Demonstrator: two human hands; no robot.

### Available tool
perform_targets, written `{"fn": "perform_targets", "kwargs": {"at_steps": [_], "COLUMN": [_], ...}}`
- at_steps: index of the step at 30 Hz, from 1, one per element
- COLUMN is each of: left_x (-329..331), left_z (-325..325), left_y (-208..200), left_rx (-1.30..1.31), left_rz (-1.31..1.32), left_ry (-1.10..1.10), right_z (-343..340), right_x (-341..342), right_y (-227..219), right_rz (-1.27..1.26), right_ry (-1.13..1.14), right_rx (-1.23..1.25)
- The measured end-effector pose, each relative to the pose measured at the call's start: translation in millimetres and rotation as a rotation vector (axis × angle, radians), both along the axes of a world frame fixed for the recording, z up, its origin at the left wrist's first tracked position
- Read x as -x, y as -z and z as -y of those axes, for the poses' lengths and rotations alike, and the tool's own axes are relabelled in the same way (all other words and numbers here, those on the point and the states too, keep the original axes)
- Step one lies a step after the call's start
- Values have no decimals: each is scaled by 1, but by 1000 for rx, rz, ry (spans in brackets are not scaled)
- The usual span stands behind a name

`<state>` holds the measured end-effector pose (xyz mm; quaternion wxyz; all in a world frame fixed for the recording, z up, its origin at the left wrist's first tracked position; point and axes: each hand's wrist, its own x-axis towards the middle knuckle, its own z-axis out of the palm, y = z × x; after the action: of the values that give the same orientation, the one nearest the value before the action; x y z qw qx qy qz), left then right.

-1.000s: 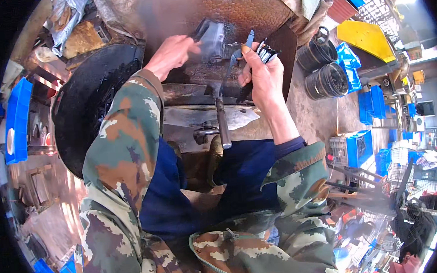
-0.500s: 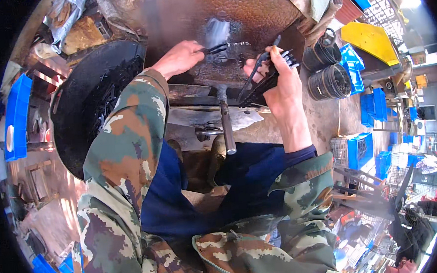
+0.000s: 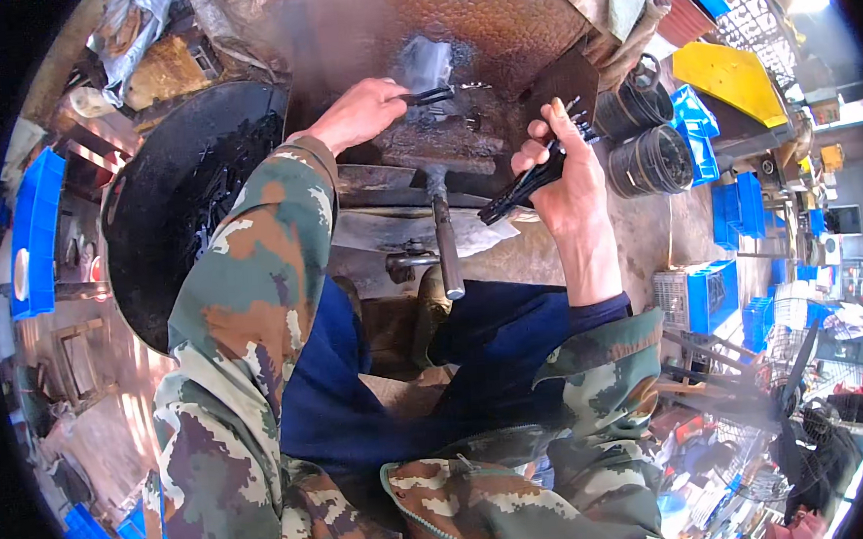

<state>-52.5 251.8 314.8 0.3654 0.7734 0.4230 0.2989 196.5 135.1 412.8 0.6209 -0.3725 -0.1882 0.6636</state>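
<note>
My left hand (image 3: 361,113) is closed on slim black pieces (image 3: 428,97), their ends held close to a pale blurred patch (image 3: 429,64) on the worn brown metal machine (image 3: 480,10). My right hand (image 3: 576,177) is wrapped round a bundle of thin black strips (image 3: 521,193), whose lower ends point down to the left. Its thumb and index finger are raised at the top, where lighter tips of the bundle show. Exactly what kind of parts these strips are, I cannot tell. Between the hands a round metal bar (image 3: 446,239) juts toward me from the machine.
At my left stands a large black basin (image 3: 147,228) with dark pieces in it. Two black buckets (image 3: 649,162) sit to the right, beside blue bins (image 3: 696,125) and a yellow panel (image 3: 726,83). Wire baskets (image 3: 759,447) and clutter lie at the lower right.
A single black strip at my right fingertips is no longer held out separately from the bundle. My right hand has shifted slightly right, and its fingers have changed their hold. My left hand stays nearly in place.
</note>
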Motion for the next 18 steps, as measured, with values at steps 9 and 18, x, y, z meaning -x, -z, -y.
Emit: {"fn": "perform_targets", "kwargs": {"at_steps": [9,18], "left_x": [2,-5], "left_z": [-2,-7], "left_y": [-13,-24], "left_rx": [192,-149], "left_rz": [-42,-313], "left_ry": [32,83], "right_z": [17,37], "right_x": [8,21], "right_y": [-9,-2], "right_rz": [218,519], "right_ry": [0,-150], "right_rx": [17,-65]}}
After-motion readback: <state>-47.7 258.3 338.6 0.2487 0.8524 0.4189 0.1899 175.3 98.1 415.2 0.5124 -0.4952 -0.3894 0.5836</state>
